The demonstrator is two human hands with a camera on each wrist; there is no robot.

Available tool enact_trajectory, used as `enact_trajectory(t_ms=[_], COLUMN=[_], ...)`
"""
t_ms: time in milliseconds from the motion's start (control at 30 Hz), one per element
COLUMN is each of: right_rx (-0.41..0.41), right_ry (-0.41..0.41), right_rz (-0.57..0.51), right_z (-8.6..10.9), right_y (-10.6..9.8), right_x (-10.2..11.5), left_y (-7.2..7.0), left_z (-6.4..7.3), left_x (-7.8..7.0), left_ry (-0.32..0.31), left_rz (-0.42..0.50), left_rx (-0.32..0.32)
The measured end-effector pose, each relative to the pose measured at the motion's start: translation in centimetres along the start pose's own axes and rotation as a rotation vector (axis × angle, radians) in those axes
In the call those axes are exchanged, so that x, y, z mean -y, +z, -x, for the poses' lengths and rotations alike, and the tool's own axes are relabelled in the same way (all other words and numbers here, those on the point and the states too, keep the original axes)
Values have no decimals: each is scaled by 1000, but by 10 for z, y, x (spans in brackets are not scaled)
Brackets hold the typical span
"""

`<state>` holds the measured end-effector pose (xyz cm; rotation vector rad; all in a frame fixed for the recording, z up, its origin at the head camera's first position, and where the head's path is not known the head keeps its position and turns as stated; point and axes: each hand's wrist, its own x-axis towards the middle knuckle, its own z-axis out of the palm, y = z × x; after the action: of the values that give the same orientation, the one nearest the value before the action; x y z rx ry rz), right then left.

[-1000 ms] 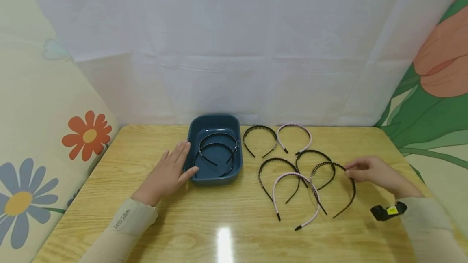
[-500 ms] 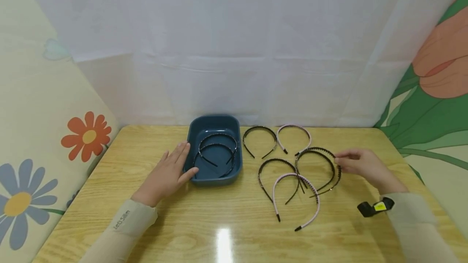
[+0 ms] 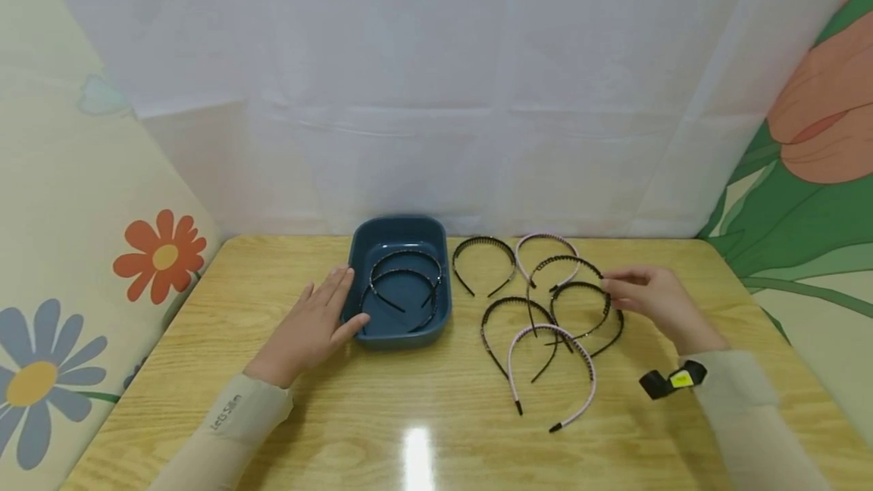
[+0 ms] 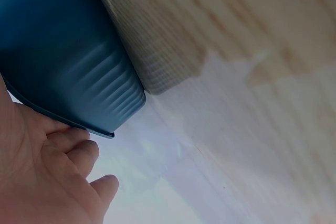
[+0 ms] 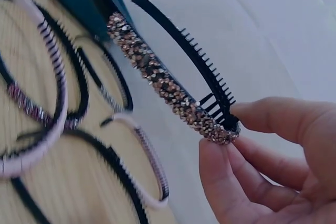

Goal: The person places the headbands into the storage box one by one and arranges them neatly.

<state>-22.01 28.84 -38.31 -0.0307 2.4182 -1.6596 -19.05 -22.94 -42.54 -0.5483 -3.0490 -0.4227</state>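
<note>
My right hand (image 3: 660,303) pinches a black toothed headband (image 5: 164,85) studded with coppery glitter; in the head view it is raised over other headbands. My left hand (image 3: 307,328) rests at the left rim of a dark blue plastic bin (image 3: 402,341), its fingers fairly straight and the thumb at the near corner. Inside the bin lie two dark headbands (image 3: 408,253). To its right on the table are a pink headband (image 3: 513,361), another pink one (image 3: 546,235) at the back, and black ones, including a black headband (image 3: 483,239) beside the bin.
The wooden table (image 3: 327,430) ends at a white cloth backdrop (image 3: 423,97). Walls with flower prints stand on both sides. Several headbands overlap in the group under my right hand.
My right hand has moved left and slightly away from me, carrying the glittery headband from the right edge of the group to above its middle. My left hand and the bin have stayed put.
</note>
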Motion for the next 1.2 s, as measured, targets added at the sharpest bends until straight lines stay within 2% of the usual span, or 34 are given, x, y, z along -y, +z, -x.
enact_trajectory(t_ms=[767,1033,1200], right_rx=[-15,-23,-29], right_ry=[-115,-121,-98], right_rz=[-167,-191,-219], right_z=[-9,-22,-31], right_y=[52,70,79], right_x=[31,36,38], left_y=[-2,-2,-2], left_z=[-1,-1,-1], left_x=[0,0,1], left_ry=[3,-3,-4], left_rz=[13,21,22], left_rx=[5,11,12])
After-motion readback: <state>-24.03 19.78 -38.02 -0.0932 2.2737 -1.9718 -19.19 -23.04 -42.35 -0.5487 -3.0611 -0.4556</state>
